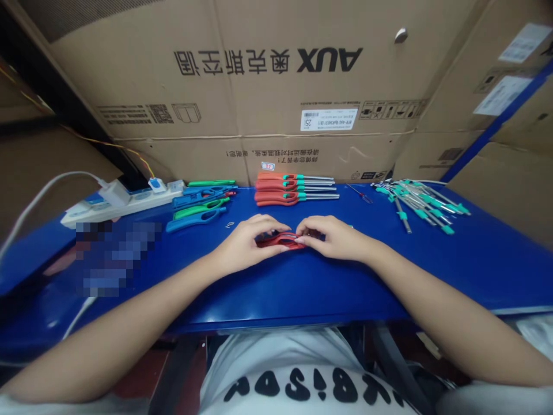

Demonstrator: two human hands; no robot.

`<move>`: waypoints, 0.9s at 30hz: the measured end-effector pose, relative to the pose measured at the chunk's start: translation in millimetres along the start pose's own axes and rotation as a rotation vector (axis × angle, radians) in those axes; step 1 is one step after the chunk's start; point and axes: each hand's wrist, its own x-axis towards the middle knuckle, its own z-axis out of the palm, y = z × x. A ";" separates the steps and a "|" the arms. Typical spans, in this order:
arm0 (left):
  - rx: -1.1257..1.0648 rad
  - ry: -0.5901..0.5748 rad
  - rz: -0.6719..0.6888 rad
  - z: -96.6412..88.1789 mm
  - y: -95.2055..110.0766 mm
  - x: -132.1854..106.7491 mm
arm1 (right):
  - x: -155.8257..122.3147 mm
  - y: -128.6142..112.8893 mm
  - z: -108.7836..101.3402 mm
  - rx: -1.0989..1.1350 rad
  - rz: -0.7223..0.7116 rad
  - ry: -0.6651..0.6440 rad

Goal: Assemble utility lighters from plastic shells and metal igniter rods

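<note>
On the table (259, 291) we have, left to right: power strip (144, 199) with two plugs (114, 193) in it, two green handles (184, 214), at least two blue handles (184, 223). Our left grip (245, 243) and right grip (333, 239) are both clamped on one red handle (276, 238) mid-table, at least three red-handled rods (268, 197) behind it. Far right, we see green-fitted metal rods (421, 203) piled, too tangled to count.

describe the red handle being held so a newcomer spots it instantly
At the blue table, look between the left hand and right hand. The red handle there is the only one being held; the orange-red handles lie grouped farther back.
</note>
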 end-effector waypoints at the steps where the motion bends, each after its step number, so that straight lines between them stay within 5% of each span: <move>1: 0.042 -0.031 0.008 -2.9 -1.8 -0.1 | -0.1 2.7 -1.5 0.017 0.048 -0.015; 6: 0.203 -0.133 -0.011 -9.7 -10.8 -1.7 | 0.8 19.1 -6.7 0.113 0.177 0.016; 17: 0.375 -0.073 0.004 -14.8 -12.4 1.0 | 1.7 27.1 -9.1 -0.012 0.197 0.186; 27: 0.310 0.031 -0.023 -12.8 -22.0 1.0 | 5.8 29.4 -18.9 0.046 0.414 0.436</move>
